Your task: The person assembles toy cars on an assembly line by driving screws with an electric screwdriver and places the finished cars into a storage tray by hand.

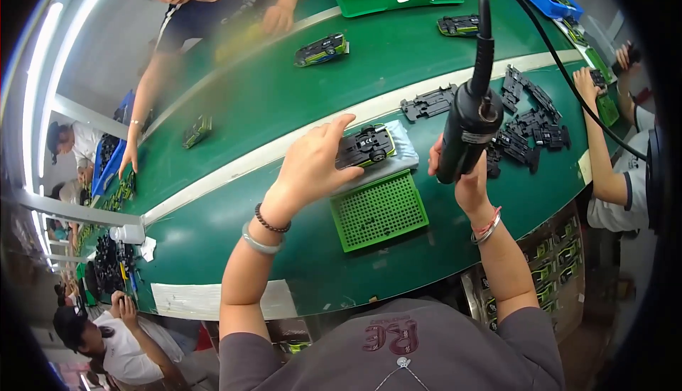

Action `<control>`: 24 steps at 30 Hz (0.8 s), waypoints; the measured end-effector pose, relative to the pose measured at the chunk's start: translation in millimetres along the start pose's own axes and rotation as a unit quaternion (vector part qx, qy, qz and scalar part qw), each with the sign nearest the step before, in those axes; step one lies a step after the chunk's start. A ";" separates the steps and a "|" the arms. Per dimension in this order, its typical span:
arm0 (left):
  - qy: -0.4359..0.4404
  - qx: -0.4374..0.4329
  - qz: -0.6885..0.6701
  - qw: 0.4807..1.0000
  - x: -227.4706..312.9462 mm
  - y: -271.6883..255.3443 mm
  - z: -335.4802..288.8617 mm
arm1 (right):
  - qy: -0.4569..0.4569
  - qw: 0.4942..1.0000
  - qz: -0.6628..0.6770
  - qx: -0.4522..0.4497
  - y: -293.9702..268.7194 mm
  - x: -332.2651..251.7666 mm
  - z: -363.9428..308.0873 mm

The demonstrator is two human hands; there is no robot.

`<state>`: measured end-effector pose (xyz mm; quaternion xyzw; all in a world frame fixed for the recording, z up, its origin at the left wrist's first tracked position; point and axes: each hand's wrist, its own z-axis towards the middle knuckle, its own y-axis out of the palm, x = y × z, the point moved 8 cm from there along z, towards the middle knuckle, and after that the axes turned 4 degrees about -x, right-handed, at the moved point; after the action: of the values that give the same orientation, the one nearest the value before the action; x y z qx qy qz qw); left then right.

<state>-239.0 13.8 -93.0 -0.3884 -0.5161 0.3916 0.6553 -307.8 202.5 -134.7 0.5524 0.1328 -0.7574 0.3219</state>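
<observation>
The left hand (312, 167) rests on the near end of an upturned toy car (365, 147), fingers loosely spread, thumb and fingertips touching its black underside rather than gripping it. The car lies wheels-up on a pale pad (398, 153) on the green counter (234, 227), just behind a green perforated tray (379, 210). The right hand (462, 178) is wrapped around a black powered screwdriver (469, 125), held upright with its cord (540, 29) running up and away; its tip is hidden behind the hand, just right of the car.

Loose black chassis plates (522, 117) lie to the right, and more cars sit on the far belt (284, 93), where another person reaches.

Risks, as I judge them: the car is only steadied by a light touch, so driver torque could spin or slide it off the pad. A tip set off-centre could skip from a screw head and scar the plastic or catch the left fingers, which sit close to the working spot. The cord hangs above the chassis plates and could drag them
</observation>
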 end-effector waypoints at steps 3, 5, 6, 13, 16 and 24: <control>-0.011 -0.011 0.011 1.000 3.1 6.4 2.3 | -0.014 1.000 0.014 -0.001 -1.1 -0.4 -0.9; -0.015 -0.018 0.018 1.000 7.5 8.3 1.8 | -0.018 0.999 0.037 -0.006 -0.5 -0.1 -1.4; -0.021 -0.022 0.025 0.999 8.2 9.3 1.9 | -0.018 0.999 0.038 -0.001 -2.8 0.5 -1.8; -0.005 -0.048 0.012 0.999 10.8 13.5 3.2 | -0.013 0.999 0.050 -0.006 -2.9 0.0 -2.4; 0.065 -0.028 0.026 0.997 25.5 12.4 0.7 | -0.013 0.999 0.052 -0.006 -2.6 -1.2 -2.0; 0.119 -0.006 0.043 0.992 28.9 21.7 0.4 | -0.012 0.998 0.057 -0.008 -3.2 0.0 -1.9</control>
<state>-237.2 48.7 -102.0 -0.4581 -0.4198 0.3671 0.6923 -308.5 206.0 -135.9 0.5478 0.1034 -0.7431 0.3701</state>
